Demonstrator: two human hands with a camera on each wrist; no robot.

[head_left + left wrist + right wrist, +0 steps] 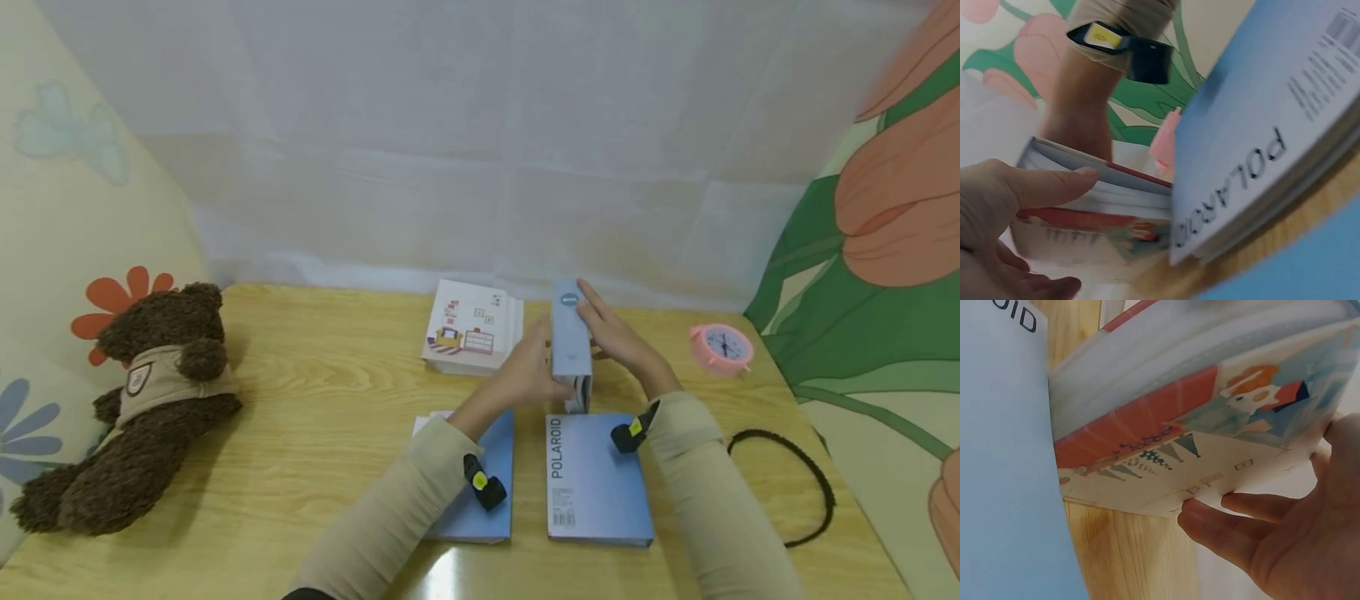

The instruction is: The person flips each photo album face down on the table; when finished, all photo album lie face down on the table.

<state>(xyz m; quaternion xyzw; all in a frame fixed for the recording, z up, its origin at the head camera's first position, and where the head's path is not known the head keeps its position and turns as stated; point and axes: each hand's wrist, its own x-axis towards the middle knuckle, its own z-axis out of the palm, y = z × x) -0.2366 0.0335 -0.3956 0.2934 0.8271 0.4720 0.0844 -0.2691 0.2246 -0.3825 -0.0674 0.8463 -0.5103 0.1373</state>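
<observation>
The album (pixel 572 333) is upright between the two hands, its blue spine turned up; whether its underside touches the table (pixel 322 433) cannot be told. The left hand (pixel 525 367) grips it at the end nearer the body, thumb lying across the page edges and the other fingers on the far side of that thumb. The right hand (pixel 615 337) has its fingers spread and fairly straight, the tips pressing the illustrated cover. Just short of the left thumb, toward the body, the Polaroid album (pixel 600 492) lies flat; left of it, below the left wrist, lies a blue album (pixel 501 454), partly hidden by the sleeve. Near the left fingers, on their left, is a white album (pixel 468 321). Well to the right of the right fingers are a pink clock (pixel 726 343) and, closer to the body, a black hoop (pixel 831 500). Farthest left of the left fingers, a brown bear (pixel 142 467) lies beside the wall.
</observation>
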